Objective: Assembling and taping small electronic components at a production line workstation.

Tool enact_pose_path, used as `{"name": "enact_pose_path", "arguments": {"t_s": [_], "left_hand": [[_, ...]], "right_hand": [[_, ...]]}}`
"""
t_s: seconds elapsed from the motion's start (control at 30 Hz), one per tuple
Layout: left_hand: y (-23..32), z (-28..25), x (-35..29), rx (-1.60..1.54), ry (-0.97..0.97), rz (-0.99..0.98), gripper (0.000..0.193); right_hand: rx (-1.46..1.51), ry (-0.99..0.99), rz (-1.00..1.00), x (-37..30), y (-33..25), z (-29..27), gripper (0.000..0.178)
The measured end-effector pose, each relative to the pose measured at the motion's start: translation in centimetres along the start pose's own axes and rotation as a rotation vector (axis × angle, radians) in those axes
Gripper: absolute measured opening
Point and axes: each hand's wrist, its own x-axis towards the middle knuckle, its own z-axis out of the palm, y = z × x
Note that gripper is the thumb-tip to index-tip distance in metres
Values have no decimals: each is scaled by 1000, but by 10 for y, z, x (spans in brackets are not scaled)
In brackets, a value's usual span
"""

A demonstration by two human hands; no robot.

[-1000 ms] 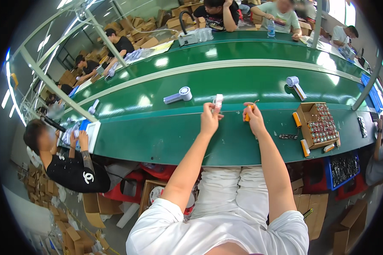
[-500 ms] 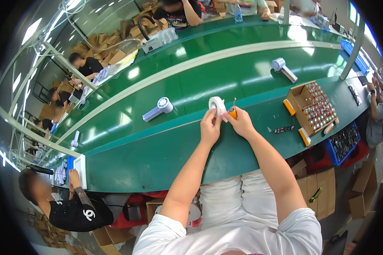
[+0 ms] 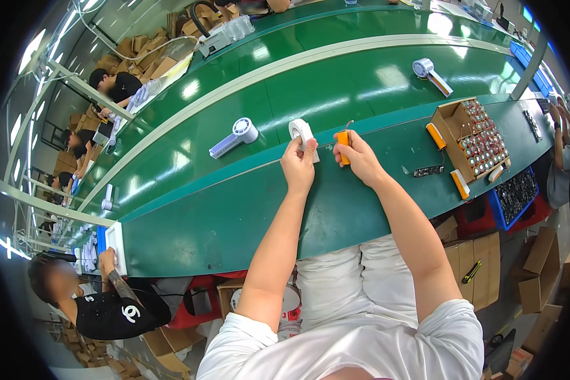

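Note:
My left hand (image 3: 299, 167) is closed around a roll of white tape (image 3: 297, 130), held upright over the green bench. Beside it, to the right, my right hand (image 3: 361, 159) pinches an orange cylindrical battery (image 3: 344, 149) with a short wire standing up from its top. A gap separates the tape from the battery. Further right on the bench lie two more orange batteries, one (image 3: 435, 136) by the upper left side of a cardboard box and another (image 3: 460, 184) by its lower corner. A small dark circuit board (image 3: 429, 171) rests between them and my right hand.
The cardboard box (image 3: 453, 120) holds many upright round cells (image 3: 484, 139). On the green conveyor belt (image 3: 348, 95) lie handheld fans, one left (image 3: 242, 131) and one right (image 3: 423, 68). A blue crate (image 3: 516, 206) of dark parts sits below the bench edge. Co-workers sit left and beyond.
My hands have drawn apart: the left one went left with the tape roll, while the battery in the right hand now shows more fully. The whole view has also shifted slightly.

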Motion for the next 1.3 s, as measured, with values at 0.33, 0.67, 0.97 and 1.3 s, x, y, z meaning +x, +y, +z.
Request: {"name": "enact_pose_path", "arguments": {"t_s": [0.33,0.67,0.97,1.3], "left_hand": [[23,5,-8,263,-109,173,32],[19,3,-8,627,-187,500,26],[29,7,-12,647,-168,443,26],[25,9,-27,625,-541,456,26]], "right_hand": [[-532,246,-310,-9,-17,3,34],[-572,222,-379,-11,-23,2,35],[-295,366,-475,-11,-22,-8,34],[39,525,-450,4,2,-15,25]]}}
